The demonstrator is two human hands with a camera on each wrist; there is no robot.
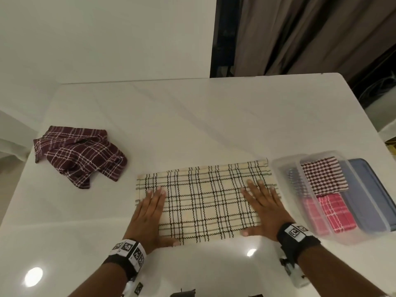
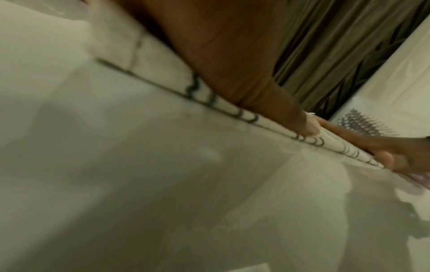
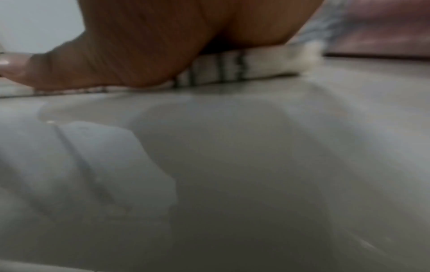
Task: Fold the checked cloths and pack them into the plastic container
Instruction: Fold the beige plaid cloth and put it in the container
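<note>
Head view: cream checked cloth (image 1: 205, 200) spread folded on the white worktop (image 1: 192, 125), pressed flat under the left hand (image 1: 147, 213) at its left end and the right hand (image 1: 264, 207) at its right end, fingers straight, nothing gripped. Crumpled maroon checked cloth (image 1: 80, 154) well apart to the left. Clear plastic container (image 1: 285, 168) just beside the cream cloth on the right, holding a folded dark checked cloth (image 1: 323, 179) and a folded pink cloth (image 1: 336, 213); blue lid (image 1: 368, 189) beyond it.

Left wrist view: blurred palm (image 2: 232, 55) flat on the cloth edge (image 2: 160, 70).

Right wrist view: blurred palm (image 3: 139, 46) resting on the cloth (image 3: 256, 64)
</note>
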